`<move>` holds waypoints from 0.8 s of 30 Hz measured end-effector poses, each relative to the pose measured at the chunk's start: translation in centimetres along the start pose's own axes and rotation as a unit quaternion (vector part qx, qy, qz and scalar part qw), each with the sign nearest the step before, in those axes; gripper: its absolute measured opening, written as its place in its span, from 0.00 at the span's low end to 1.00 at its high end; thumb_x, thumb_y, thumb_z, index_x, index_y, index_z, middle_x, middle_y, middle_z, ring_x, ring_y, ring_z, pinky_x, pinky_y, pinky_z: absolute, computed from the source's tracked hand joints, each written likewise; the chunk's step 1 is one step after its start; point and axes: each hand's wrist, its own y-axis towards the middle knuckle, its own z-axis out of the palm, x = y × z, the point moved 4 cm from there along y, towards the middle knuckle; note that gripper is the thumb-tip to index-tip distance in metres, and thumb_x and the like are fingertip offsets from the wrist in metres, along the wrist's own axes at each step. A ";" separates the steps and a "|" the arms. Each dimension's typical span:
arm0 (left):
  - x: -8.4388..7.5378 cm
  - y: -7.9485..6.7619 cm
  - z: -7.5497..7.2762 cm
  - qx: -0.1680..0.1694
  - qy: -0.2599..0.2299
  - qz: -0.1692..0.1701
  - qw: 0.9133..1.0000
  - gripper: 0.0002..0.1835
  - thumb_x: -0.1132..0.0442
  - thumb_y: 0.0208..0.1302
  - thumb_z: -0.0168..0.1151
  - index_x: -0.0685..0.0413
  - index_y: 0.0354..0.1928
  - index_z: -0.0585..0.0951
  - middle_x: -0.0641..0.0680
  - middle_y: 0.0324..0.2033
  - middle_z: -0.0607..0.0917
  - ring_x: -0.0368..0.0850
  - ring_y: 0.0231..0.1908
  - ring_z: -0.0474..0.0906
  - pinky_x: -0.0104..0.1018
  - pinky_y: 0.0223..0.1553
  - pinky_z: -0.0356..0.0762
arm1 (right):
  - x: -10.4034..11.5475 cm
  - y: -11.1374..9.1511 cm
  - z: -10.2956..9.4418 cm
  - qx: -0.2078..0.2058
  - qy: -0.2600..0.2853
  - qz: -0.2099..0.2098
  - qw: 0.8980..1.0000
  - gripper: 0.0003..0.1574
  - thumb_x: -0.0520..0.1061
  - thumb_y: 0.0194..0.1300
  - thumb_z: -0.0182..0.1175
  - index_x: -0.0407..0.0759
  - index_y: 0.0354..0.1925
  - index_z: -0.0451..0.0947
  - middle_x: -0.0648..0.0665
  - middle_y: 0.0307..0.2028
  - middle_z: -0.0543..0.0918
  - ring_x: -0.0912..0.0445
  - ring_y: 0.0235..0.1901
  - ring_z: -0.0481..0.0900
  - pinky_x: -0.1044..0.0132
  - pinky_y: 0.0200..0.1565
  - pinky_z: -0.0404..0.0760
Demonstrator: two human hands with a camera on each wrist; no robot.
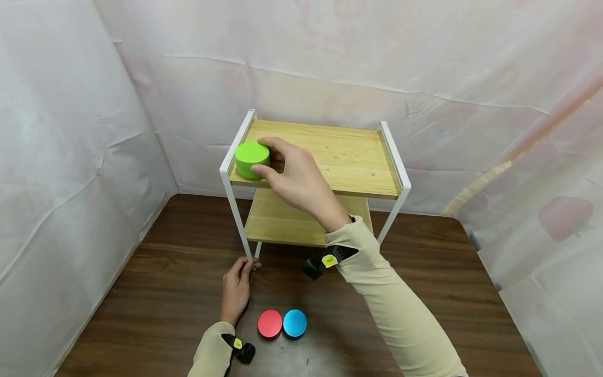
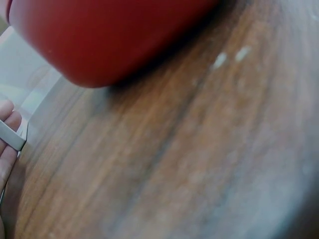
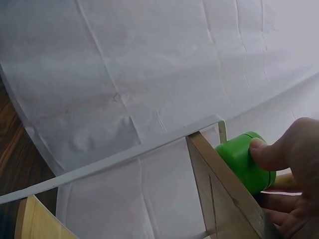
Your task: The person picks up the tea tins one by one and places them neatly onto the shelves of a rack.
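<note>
Pinching green cylindrical container (image 1: pixel 252 161) by its side, probably keeping base free, right hand (image 1: pixel 299 180) at near-left corner of upper board (image 1: pixel 346 157); left hand (image 1: pixel 236 290), fingers curled, grips near-left leg (image 1: pixel 238 220), presumably for steadiness

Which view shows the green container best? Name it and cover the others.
The head view: the green container shows its top nearly whole, held by the right hand. The right wrist view shows it larger, but the thumb and shelf board hide parts. The left wrist view shows none of it.
</note>
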 end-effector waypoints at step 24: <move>0.0 -0.2 -0.4 0.004 0.004 -0.016 1.000 0.15 0.57 0.83 0.53 0.57 0.49 0.86 0.53 0.41 0.92 0.47 0.52 0.88 0.18 0.54 0.76 | 0.3 -0.3 0.5 -0.013 -0.036 -0.006 0.999 0.36 0.49 0.72 0.70 0.40 0.72 0.73 0.44 0.62 0.86 0.56 0.61 0.84 0.62 0.66 0.79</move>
